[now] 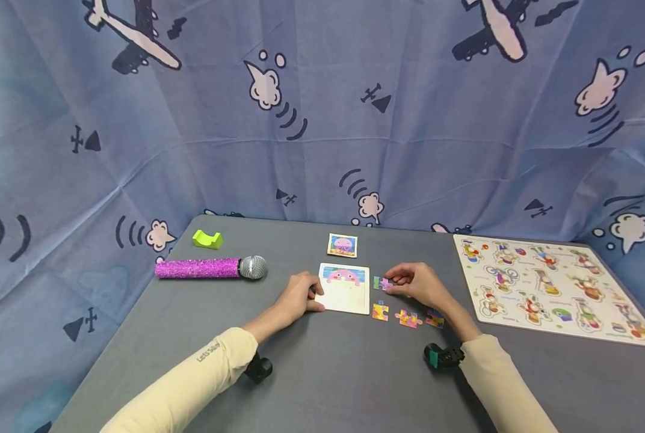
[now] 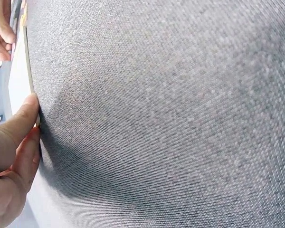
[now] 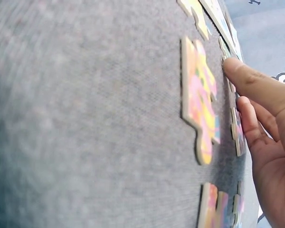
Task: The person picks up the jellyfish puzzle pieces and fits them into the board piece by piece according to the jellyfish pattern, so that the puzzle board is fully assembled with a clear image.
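Observation:
A square puzzle board (image 1: 344, 297) lies on the grey table, with a pink cartoon face along its upper part and a pale blank area below. At its left side, my left hand (image 1: 299, 294) pinches the edge between thumb and fingers; the left wrist view shows the thumb (image 2: 26, 114) on the edge. My right hand (image 1: 417, 284) is just right of the board and pinches a pink-and-green puzzle piece (image 1: 384, 284), partly covered by the fingertips. Below are a yellow piece (image 1: 379, 311), a pink-and-yellow piece (image 3: 198, 95) and another piece (image 1: 435, 319), partly behind the right wrist.
A small picture card (image 1: 342, 245) lies behind the board. Over to the left are a purple glittery microphone (image 1: 203, 269) and a lime-green block (image 1: 207, 240). A large illustrated board (image 1: 558, 288) covers the right side. A patterned blue curtain (image 1: 322, 150) hangs behind the table.

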Demonstrator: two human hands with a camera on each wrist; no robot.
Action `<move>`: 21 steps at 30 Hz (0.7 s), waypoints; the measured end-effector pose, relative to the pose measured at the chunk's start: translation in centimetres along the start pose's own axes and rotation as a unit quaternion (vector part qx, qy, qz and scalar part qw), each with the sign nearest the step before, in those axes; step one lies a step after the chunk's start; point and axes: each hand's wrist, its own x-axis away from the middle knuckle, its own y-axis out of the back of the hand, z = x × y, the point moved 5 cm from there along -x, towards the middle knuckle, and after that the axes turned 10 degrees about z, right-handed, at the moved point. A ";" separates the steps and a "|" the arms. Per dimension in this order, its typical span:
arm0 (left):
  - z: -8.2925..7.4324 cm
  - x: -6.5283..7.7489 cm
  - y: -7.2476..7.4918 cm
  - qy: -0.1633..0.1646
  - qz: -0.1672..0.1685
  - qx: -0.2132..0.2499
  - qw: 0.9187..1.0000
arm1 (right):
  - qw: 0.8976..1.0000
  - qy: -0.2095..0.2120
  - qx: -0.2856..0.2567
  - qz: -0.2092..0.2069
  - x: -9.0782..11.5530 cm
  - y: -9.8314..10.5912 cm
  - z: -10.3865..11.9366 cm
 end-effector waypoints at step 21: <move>0.2 0.0 0.0 -0.004 -0.003 0.020 1.000 | 0.997 0.016 -0.071 0.002 -0.3 0.3 0.9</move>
